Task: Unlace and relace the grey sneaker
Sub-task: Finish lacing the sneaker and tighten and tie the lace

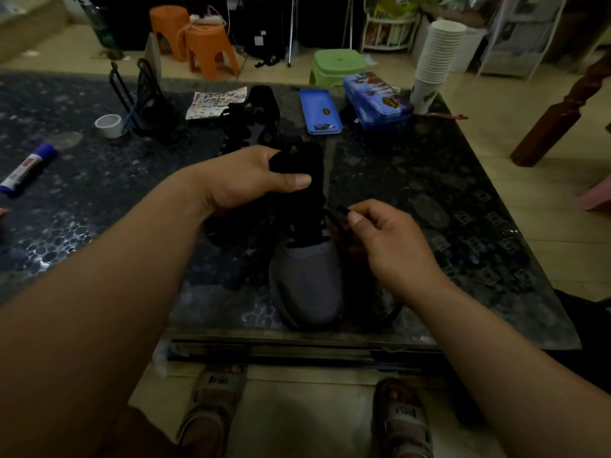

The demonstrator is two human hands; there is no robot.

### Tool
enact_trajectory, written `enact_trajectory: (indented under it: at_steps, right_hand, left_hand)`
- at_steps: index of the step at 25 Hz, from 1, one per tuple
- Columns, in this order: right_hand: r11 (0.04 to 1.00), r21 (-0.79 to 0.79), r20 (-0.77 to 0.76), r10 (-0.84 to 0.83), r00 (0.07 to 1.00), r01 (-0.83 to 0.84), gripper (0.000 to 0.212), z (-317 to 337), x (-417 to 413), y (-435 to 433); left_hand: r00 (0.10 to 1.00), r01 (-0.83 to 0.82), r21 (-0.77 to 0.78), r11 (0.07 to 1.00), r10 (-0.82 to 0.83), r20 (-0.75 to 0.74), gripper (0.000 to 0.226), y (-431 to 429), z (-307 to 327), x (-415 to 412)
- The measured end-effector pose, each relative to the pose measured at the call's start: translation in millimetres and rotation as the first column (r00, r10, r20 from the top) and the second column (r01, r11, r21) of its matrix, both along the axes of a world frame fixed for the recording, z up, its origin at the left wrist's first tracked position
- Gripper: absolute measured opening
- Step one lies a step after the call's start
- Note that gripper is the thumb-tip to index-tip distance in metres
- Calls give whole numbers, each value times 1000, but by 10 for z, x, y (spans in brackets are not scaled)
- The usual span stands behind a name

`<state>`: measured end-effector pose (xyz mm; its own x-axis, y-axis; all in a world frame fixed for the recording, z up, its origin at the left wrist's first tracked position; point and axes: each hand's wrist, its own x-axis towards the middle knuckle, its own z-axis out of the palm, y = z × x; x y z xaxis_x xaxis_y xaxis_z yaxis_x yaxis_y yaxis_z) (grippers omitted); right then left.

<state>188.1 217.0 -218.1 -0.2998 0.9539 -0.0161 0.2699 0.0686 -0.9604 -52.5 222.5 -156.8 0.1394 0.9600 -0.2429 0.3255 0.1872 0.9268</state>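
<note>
Dim light falls on a dark glass table with a pebble pattern, and orange and green stools stand on the floor behind it. Close to the middle of the front edge sits the grey sneaker, its toe pointing to the person. The left hand reaches over with the wrist bent, and its thumb and fingers grip the black tongue. I judge this keeps the shoe steady and the throat open. The right hand is just beside the right eyelets, fingers curled, thumb and forefinger pinching the lace tip. The lowest crossings look laced, but whether the lace goes in or out I cannot tell. Near the far edge lie a blue tin and a tape roll.
</note>
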Motion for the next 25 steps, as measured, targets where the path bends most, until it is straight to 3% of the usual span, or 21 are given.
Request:
enact_trajectory:
  at_steps: [4, 9, 14, 25]
  right_hand:
    - [990, 137, 26, 24, 999, -27, 18, 124, -10, 56]
    - [953, 303, 152, -13, 988, -34, 13, 158, -69, 81]
    - [989, 145, -1, 10, 1000, -10, 15, 250, -35, 89]
    - [994, 98, 0, 42, 999, -41, 9, 172, -175, 98]
  left_hand:
    - [991, -51, -35, 998, 55, 119, 9, -9, -19, 20]
    - [985, -36, -1, 999, 36, 171, 8, -38, -13, 42]
    - [976, -32, 6, 999, 30, 215, 12, -42, -35, 32]
    - [979, -38, 9, 999, 36, 199, 4, -34, -58, 19]
